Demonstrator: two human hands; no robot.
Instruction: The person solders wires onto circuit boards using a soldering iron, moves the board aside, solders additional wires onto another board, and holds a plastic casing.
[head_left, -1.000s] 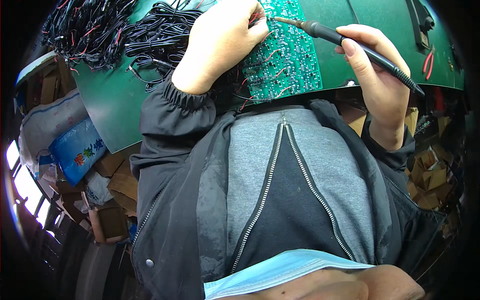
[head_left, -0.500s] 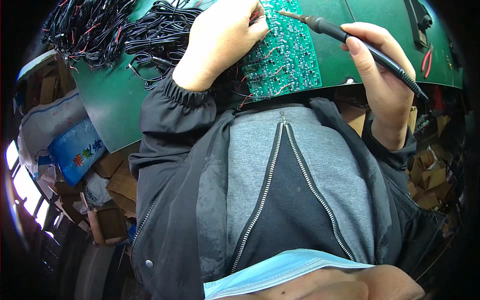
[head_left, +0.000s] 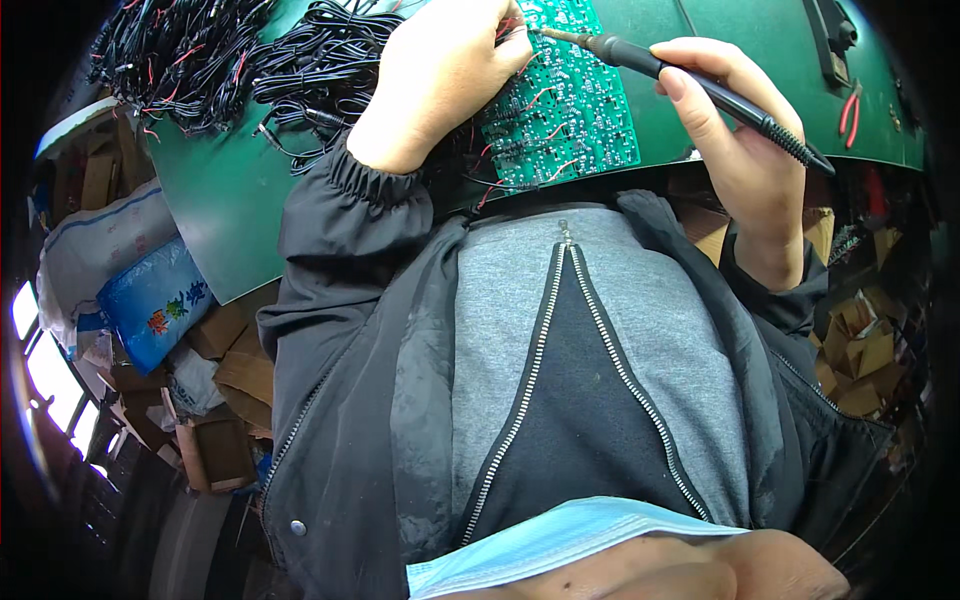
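A green circuit board panel (head_left: 590,110) lies near the table's front edge, with small components and short red wires along its left part. My right hand (head_left: 745,135) grips a black soldering iron (head_left: 640,60) like a pen. The iron's tip points left, over the board close to my left fingertips. My left hand (head_left: 445,75) is closed in a pinch at the board's upper left side. Thin red wire shows between its thumb and fingers; the wire's end is hidden.
Bundles of black cable (head_left: 330,60) lie left of my left hand, with a second heap (head_left: 185,65) farther left. Red-handled pliers (head_left: 851,115) and a black stand-like object (head_left: 828,40) are on the green table (head_left: 215,220) at right. Cardboard boxes (head_left: 215,450) lie below at left.
My right hand and the soldering iron have moved left and slightly up, bringing the tip nearer my left fingers. The board has shifted slightly. My left hand keeps its pinch.
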